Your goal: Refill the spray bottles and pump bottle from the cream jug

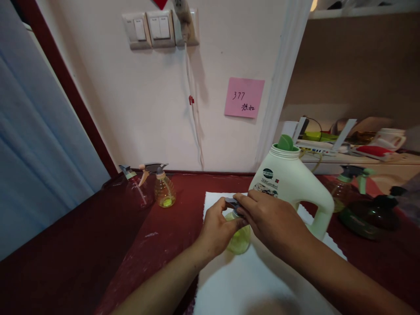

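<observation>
A small clear spray bottle (241, 243) with yellow-green liquid stands on a white sheet (226, 291) in front of me. My left hand (211, 227) is closed round its neck, thumb at the front. From the right, my right hand (274, 221) grips the grey spray head (232, 202) at the top; its fingertips partly hide the collar. Just behind my right hand is a large pale green jug (282, 170) with a handle and a dark label. A green scoop or cap (285, 142) sits in the jug's mouth.
Two more spray bottles, one pinkish (137, 188) and one amber (166, 190), stand at the back left of the dark red table (154, 249). At the right are another spray bottle (341, 190) and a dark pump bottle (370, 216). A cord (193, 113) hangs down the wall.
</observation>
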Demonstrator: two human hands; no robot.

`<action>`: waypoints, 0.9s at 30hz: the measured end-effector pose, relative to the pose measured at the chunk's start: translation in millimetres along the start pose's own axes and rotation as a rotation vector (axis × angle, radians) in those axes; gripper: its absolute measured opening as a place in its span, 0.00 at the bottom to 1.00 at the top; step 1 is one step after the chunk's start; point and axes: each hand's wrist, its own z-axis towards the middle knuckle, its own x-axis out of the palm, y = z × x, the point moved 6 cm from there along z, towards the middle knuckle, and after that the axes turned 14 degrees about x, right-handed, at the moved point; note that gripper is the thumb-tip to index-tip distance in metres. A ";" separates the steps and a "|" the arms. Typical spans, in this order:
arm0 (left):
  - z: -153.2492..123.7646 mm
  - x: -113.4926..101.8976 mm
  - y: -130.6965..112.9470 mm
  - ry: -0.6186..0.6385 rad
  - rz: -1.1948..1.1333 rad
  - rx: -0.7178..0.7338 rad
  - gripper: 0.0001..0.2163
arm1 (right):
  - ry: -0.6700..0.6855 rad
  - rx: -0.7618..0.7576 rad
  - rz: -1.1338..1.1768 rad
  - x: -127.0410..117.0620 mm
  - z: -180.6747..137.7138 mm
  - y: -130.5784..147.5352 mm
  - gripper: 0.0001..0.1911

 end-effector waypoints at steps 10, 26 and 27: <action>-8.8 -1.2 8.0 0.094 0.021 0.069 0.09 | -0.063 -0.026 -0.006 -0.5 -3.4 0.4 0.15; -15.3 -3.4 17.5 0.050 -0.128 -0.053 0.18 | -0.666 0.012 0.712 7.7 -84.0 -51.1 0.06; -15.4 -3.0 16.9 0.042 -0.146 -0.056 0.17 | -0.574 0.033 0.707 21.7 -86.2 -51.3 0.05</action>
